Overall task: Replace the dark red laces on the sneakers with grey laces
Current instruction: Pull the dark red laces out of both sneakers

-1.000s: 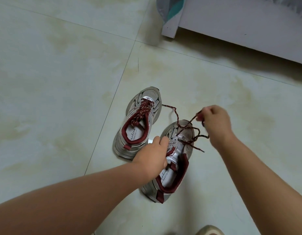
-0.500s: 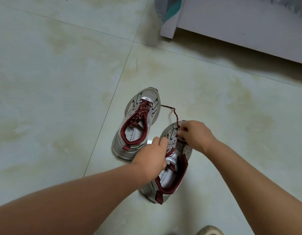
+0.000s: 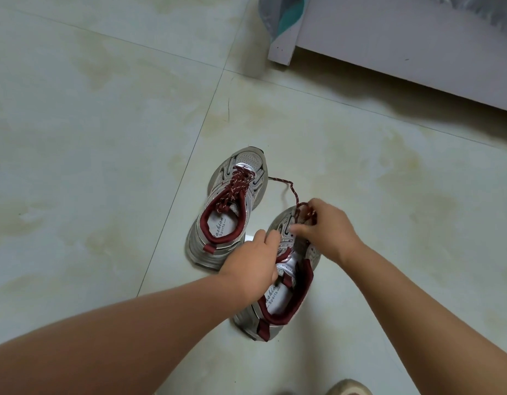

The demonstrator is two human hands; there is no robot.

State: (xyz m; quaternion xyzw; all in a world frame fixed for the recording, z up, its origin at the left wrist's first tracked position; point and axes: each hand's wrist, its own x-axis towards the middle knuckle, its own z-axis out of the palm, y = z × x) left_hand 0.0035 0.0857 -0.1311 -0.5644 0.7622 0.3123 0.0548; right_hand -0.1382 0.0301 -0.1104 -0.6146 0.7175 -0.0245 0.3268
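Observation:
Two silver sneakers with dark red collars stand on the tiled floor. The left sneaker (image 3: 232, 212) is fully laced with a dark red lace. My left hand (image 3: 253, 266) grips the side of the right sneaker (image 3: 286, 295) near its tongue. Over that shoe's toe end, my right hand (image 3: 325, 228) pinches the dark red lace (image 3: 292, 189), whose loose end trails on the floor toward the left sneaker. My right hand hides most of the eyelets. No grey lace is in view.
A white furniture base (image 3: 389, 52) runs along the top right, with a grey and teal cloth (image 3: 281, 15) hanging at its corner. A beige object (image 3: 347, 387) shows at the bottom edge. Pale floor tiles (image 3: 90, 138) spread to the left.
My right hand, which held the lace stretched out to the right, has come back down onto the toe end of the right sneaker. My left hand stays on the shoe.

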